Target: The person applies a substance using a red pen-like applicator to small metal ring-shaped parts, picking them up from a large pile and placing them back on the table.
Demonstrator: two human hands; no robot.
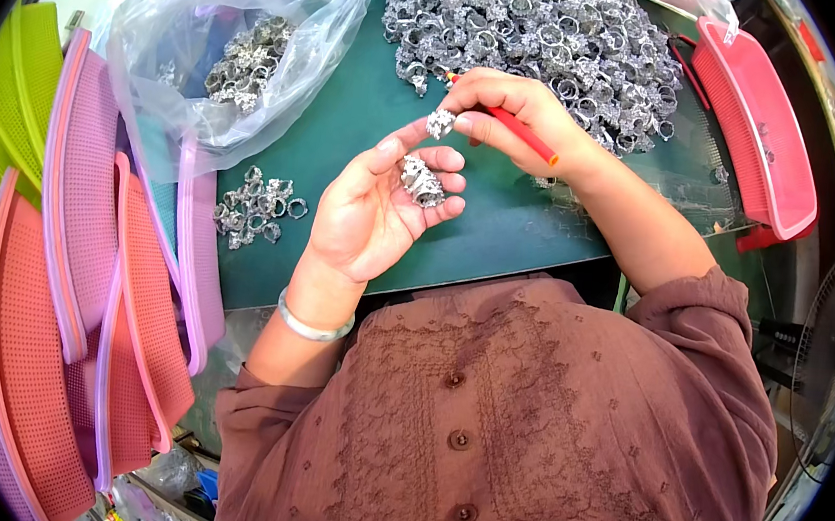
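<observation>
My left hand (368, 201) is turned palm up with its fingers curled around a small stack of silvery, ornate rings (420, 182). Its index finger reaches up to a single ring (440, 123), which the thumb and fingers of my right hand (516, 119) pinch just above the stack. A slim red stick (525, 133), like a pencil or a tool handle, also lies in my right hand, slanting out below the fingers. Beyond it spreads a big heap of similar rings (535, 36). A smaller cluster of rings (254, 208) rests to the left of my left wrist.
A clear plastic bag (329, 26) with more rings inside stands at the back left of the green tabletop (500, 243). Nested purple, green and coral perforated baskets (82, 198) crowd the left side. A pink basket (752, 132) sits at the right edge, a fan (821, 350) beyond it.
</observation>
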